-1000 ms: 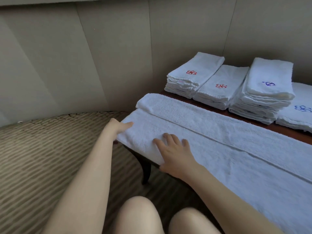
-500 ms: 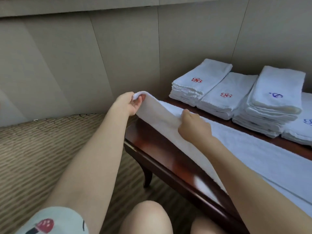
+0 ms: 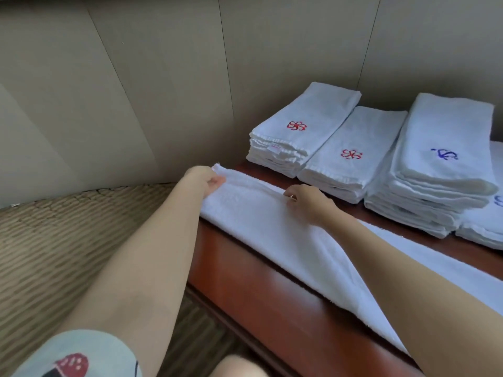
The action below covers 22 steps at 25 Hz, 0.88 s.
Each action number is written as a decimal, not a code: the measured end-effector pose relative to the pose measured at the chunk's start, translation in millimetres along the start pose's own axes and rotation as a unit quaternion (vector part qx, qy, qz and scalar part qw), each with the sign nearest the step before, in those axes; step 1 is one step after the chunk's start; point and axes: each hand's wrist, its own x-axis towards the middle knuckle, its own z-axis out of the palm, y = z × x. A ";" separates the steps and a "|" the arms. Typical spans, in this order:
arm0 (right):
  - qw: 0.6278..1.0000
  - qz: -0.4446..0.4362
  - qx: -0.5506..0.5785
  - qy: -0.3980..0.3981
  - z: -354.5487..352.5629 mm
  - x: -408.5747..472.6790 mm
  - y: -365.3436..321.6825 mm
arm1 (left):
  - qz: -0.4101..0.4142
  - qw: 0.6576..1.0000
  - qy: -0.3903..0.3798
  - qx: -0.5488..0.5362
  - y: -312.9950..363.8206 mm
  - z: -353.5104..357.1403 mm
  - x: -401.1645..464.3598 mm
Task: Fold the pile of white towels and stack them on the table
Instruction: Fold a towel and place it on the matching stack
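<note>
Near edge now carried over to the far edge: my left hand (image 3: 204, 177) and right hand (image 3: 304, 198) pinch the long white terry towel (image 3: 272, 227), aligning the lengthwise fold.

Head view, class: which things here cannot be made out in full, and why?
- Long towel: far end cut off by the right edge, part under the right arm.
- Rightmost stack: cut by the right edge.
- Right hand: fingertips hidden, curled into the towel.
</note>
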 end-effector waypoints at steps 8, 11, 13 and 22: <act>0.996 0.069 -0.018 -0.052 -31.8 -93.5 31.9 | 0.418 0.697 -0.167 0.558 -73.0 73.5 -90.6; 0.986 0.132 -0.056 -0.081 -45.7 -165.4 74.9 | 0.427 0.633 -0.329 0.556 -94.3 115.3 -147.0; 0.980 0.175 -0.059 -0.080 -53.1 -216.5 106.5 | 0.423 0.594 -0.375 0.572 -105.3 135.4 -175.0; 0.943 0.309 -0.094 0.079 -88.7 -317.3 175.9 | 0.466 0.612 -0.334 0.545 -107.6 166.4 -201.3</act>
